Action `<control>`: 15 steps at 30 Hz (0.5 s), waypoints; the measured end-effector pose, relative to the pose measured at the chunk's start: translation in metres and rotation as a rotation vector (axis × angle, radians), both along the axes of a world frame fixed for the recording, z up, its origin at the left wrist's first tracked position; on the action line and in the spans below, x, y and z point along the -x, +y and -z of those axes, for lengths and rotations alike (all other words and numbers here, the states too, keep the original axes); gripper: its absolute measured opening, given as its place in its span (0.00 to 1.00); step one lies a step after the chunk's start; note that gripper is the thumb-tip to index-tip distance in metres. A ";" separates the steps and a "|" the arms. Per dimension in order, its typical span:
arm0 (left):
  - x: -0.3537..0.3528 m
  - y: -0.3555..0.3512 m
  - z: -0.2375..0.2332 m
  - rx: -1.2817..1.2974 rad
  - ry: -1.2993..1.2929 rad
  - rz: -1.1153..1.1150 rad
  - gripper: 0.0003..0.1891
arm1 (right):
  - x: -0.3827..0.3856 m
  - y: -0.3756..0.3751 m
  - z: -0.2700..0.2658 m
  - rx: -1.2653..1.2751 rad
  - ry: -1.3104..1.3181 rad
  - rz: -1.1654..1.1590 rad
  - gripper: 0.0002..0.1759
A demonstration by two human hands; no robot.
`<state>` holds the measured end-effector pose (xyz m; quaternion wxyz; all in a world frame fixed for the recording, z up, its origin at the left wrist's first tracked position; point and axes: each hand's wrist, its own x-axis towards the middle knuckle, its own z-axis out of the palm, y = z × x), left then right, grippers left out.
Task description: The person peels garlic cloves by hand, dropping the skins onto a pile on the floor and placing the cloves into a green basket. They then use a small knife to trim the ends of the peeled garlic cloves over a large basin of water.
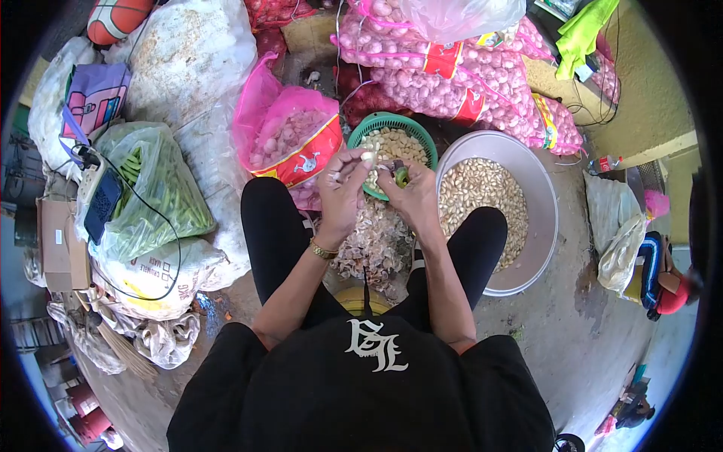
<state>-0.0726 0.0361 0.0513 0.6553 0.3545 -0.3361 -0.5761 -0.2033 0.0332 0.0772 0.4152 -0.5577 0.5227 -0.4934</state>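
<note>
- Left hand (pixel 340 188) pinches a clove (pixel 367 156), fingertips nearly closed; a loose hold risks dropping it into peelings (pixel 370 241) at six o'clock.
- Right hand (pixel 413 197) curls round a green item (pixel 402 177), perhaps a knife; slipping could cut.

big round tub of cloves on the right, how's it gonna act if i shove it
The tub will probably feel heavy, given the broad heap of cloves inside. Its wide round shape suggests sliding over tipping. The loose cloves may shift, but the bare wall above them should hold most in.

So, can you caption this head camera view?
Left hand holding a pale clove, right hand close by, above a round green plastic basket and papery skins.
</note>
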 end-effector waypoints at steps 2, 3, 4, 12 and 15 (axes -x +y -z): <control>0.008 -0.002 0.001 0.060 -0.040 -0.069 0.10 | -0.003 -0.003 0.009 0.012 -0.009 0.026 0.09; 0.011 -0.004 0.002 0.115 -0.090 -0.106 0.10 | -0.005 -0.005 0.012 0.040 -0.046 0.055 0.09; 0.012 -0.005 0.004 0.169 -0.140 -0.144 0.09 | -0.007 -0.006 0.014 0.067 -0.084 0.082 0.08; -0.004 -0.010 0.008 -0.085 0.052 0.060 0.10 | -0.006 -0.009 0.011 -0.001 -0.208 0.054 0.06; -0.016 -0.010 0.006 -0.196 0.249 0.205 0.11 | -0.002 -0.010 0.015 -0.084 -0.274 -0.002 0.05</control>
